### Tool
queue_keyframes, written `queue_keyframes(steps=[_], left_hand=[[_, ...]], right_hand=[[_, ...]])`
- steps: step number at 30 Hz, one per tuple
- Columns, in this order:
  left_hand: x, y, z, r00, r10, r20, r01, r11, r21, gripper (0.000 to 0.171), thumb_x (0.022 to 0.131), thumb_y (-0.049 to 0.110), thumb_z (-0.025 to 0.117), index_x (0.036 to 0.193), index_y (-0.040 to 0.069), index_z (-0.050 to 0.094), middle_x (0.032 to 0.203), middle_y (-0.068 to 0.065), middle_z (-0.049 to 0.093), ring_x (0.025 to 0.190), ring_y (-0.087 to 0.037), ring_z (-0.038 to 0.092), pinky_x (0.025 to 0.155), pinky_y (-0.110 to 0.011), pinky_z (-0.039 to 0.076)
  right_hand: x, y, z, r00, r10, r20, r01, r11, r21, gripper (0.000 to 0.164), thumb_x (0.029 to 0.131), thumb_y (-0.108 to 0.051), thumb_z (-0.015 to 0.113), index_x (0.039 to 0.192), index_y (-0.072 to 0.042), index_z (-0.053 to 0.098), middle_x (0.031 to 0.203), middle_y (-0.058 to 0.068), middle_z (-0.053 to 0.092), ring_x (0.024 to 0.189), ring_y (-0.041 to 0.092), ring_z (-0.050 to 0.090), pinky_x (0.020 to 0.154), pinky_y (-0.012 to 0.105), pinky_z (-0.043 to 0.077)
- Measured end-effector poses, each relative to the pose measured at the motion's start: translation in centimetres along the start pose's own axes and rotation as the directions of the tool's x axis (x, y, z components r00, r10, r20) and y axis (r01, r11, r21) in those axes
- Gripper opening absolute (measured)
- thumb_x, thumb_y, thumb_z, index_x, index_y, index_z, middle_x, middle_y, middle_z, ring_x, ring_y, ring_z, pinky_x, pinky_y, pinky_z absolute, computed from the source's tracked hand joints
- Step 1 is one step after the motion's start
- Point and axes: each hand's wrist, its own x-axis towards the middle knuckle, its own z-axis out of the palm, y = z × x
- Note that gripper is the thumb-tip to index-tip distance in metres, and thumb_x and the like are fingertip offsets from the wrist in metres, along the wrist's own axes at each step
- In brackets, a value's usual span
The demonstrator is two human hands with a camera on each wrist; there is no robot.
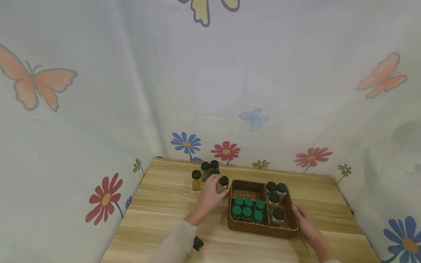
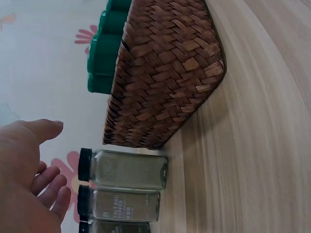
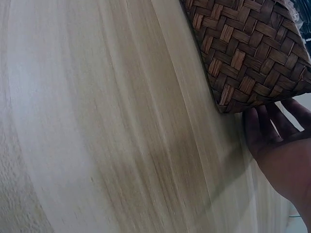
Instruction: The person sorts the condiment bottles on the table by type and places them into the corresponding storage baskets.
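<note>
My left hand (image 1: 209,193) reaches over the table beside a black-lidded glass spice jar (image 1: 223,185), left of the woven basket (image 1: 256,229). In the left wrist view its thumb and fingers (image 2: 52,187) are spread apart with nothing between them, close to the lid of an upright jar (image 2: 129,169). My right hand (image 1: 307,224) rests against the basket's right wall; in the right wrist view its fingers (image 3: 267,124) touch the woven side. Several green-lidded jars (image 1: 247,212) stand in the front left compartment, several black-lidded jars (image 1: 278,214) in the right one.
Left of the basket stand more black-lidded jars (image 1: 205,171), one of them a jar with yellow contents (image 1: 196,181). The basket's back left compartment (image 1: 245,194) shows its bare woven floor. A flower-printed curtain (image 1: 210,109) hangs behind the wooden table (image 1: 148,215).
</note>
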Motion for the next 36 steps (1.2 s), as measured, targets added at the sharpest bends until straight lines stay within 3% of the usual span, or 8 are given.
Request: queue_keyframes(steps=[12, 23, 30, 36], left_hand=[[1.1, -1.3, 0.4, 0.999, -0.024, 0.044, 0.023, 1.0, 0.019, 0.061, 0.095, 0.022, 0.083, 0.149, 0.008, 0.059, 0.148, -0.015, 0.058, 0.137, -0.036, 0.056, 0.109, -0.054, 0.05], [1.9, -1.5, 0.5, 0.992, -0.001, 0.126, -0.018, 0.989, 0.144, 0.059, 0.097, 0.022, 0.081, 0.149, 0.004, 0.059, 0.148, -0.016, 0.058, 0.136, -0.037, 0.051, 0.109, -0.052, 0.049], [1.5, -1.8, 0.6, 0.993, 0.063, 0.101, -0.083, 0.972, 0.217, 0.053, 0.097, 0.03, 0.081, 0.141, 0.006, 0.066, 0.134, -0.011, 0.061, 0.121, -0.031, 0.057, 0.1, -0.045, 0.054], [0.7, -2.6, 1.1, 0.995, 0.065, 0.078, -0.078, 0.981, 0.177, 0.044, 0.094, 0.032, 0.084, 0.129, 0.009, 0.07, 0.118, -0.005, 0.06, 0.106, -0.025, 0.059, 0.091, -0.043, 0.054]], right_hand=[[0.0, 0.0, 0.1, 1.0, 0.028, 0.012, -0.029, 0.999, 0.016, 0.085, 0.112, -0.058, 0.037, 0.162, 0.01, 0.025, 0.166, 0.034, 0.027, 0.157, 0.047, 0.02, 0.127, 0.059, 0.014], [0.2, -0.1, 0.1, 0.999, 0.015, 0.032, -0.016, 0.999, 0.033, 0.082, 0.114, -0.053, 0.036, 0.162, 0.012, 0.023, 0.167, 0.034, 0.025, 0.158, 0.046, 0.016, 0.128, 0.059, 0.011], [0.1, -0.2, -0.1, 0.999, 0.022, 0.036, -0.023, 1.0, 0.017, 0.078, 0.115, -0.05, 0.035, 0.162, 0.012, 0.023, 0.167, 0.034, 0.024, 0.158, 0.048, 0.015, 0.128, 0.06, 0.011], [0.2, 0.1, -0.2, 0.998, 0.055, 0.036, -0.056, 0.998, 0.009, 0.082, 0.114, -0.056, 0.034, 0.163, 0.009, 0.022, 0.167, 0.033, 0.024, 0.158, 0.049, 0.015, 0.127, 0.062, 0.011]])
